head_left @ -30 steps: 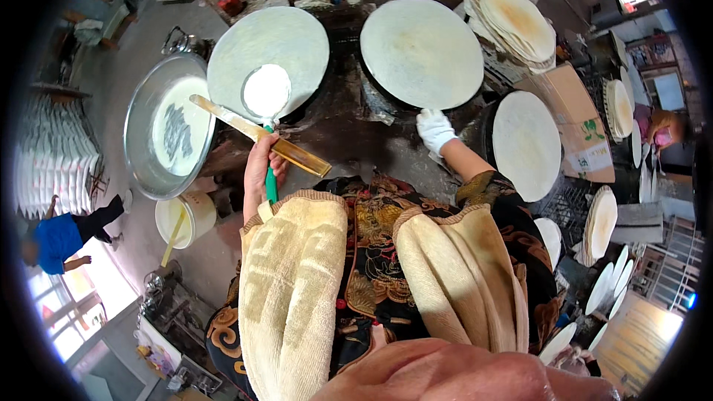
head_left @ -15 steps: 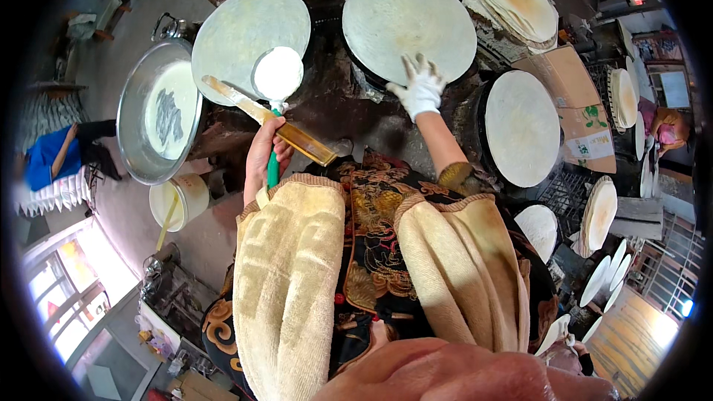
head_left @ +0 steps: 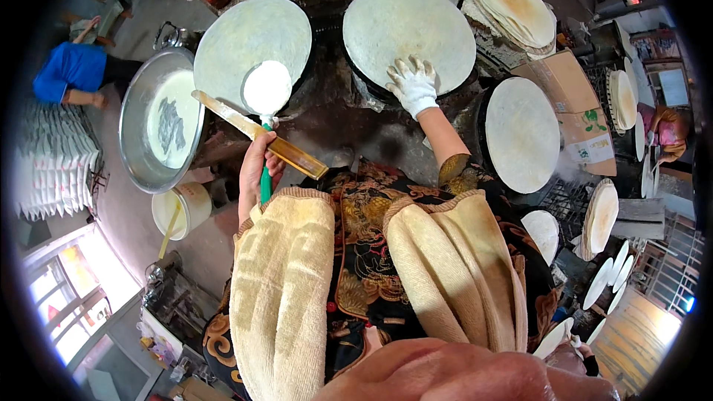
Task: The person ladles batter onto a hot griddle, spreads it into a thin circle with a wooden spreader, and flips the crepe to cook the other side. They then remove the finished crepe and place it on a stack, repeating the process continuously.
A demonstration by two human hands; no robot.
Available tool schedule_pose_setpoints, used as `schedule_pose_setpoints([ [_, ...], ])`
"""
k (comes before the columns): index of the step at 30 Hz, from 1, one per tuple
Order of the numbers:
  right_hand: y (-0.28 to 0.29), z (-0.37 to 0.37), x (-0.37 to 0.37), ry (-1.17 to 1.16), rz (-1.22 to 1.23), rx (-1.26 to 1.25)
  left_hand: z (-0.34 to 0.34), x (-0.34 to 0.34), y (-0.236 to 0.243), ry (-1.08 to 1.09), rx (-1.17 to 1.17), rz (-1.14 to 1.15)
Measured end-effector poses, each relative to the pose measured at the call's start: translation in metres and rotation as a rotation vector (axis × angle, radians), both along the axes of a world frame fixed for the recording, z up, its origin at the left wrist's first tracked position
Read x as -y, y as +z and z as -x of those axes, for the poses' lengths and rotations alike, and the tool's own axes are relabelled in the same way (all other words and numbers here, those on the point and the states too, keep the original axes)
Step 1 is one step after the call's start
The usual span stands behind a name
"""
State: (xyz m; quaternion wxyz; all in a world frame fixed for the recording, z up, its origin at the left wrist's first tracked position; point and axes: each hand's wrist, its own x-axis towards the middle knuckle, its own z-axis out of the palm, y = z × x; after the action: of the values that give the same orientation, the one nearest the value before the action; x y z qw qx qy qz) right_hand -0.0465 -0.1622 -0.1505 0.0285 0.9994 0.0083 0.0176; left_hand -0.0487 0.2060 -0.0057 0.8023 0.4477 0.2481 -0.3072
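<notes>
My left hand (head_left: 258, 162) is closed round the green handle of a ladle (head_left: 267, 89) and a flat wooden scraper (head_left: 295, 157) together. White batter fills the ladle's bowl, which hangs over the near edge of a pale round flatbread (head_left: 249, 33) on the left griddle. My right hand (head_left: 414, 87), in a white glove, rests at the near edge of another flatbread (head_left: 408, 26) on the middle griddle. Its fingers are slightly bent and apart, with nothing visible in them. A third round flatbread (head_left: 522, 134) lies on the griddle to the right.
At left stand a metal basin (head_left: 130, 122) of white batter and a white bucket (head_left: 194, 204) with a stick. Stacked flatbreads (head_left: 512, 0) sit at the far right, near a cardboard box (head_left: 568, 96). A person in blue (head_left: 70, 70) is at far left; another person works at far right.
My right hand has moved slightly left on the middle flatbread, its fingers less spread. The ladle and scraper have shifted a little left and nearer. The person in blue has moved farther away.
</notes>
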Motion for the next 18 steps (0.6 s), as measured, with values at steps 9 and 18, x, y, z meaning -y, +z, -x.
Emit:
schedule_pose_setpoints([
  [9,0.023,0.020,0.012,-0.041,0.001,-0.155,-0.006,0.005,0.010,-0.145,-0.032,-0.085],
  [18,0.008,0.023,0.032,0.072,0.070,-0.123,-0.008,0.013,0.010,-0.159,-0.051,-0.110],
])
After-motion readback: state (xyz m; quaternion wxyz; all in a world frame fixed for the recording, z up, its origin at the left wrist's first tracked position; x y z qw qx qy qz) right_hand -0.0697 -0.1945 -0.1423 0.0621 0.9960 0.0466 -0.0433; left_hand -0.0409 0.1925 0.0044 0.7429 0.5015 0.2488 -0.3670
